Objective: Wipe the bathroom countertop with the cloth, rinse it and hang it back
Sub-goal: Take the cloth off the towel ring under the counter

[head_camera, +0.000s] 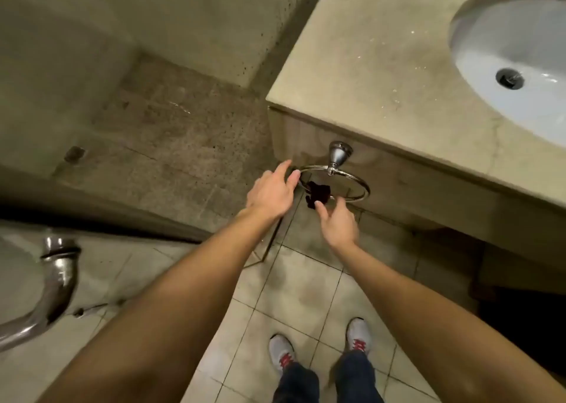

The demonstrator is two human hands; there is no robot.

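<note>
Bunched cloth (318, 192) hangs downward from towel ring (339, 155).

Watching beige tiled floor (306, 295) filling lower view, dark grout lines crossing it. Grey sneakers with red laces standing on tiles: left sneaker (281, 352), right sneaker (359, 335), blue jeans (356, 378) showing above them. Chrome pipe (56, 283) curving in at lower left (lower end running off frame). Dark sill (107, 221) dividing tiles from rougher speckled floor (171, 133) beyond. I'm spotting small drain cover (74, 153) sitting there, far left.
</note>
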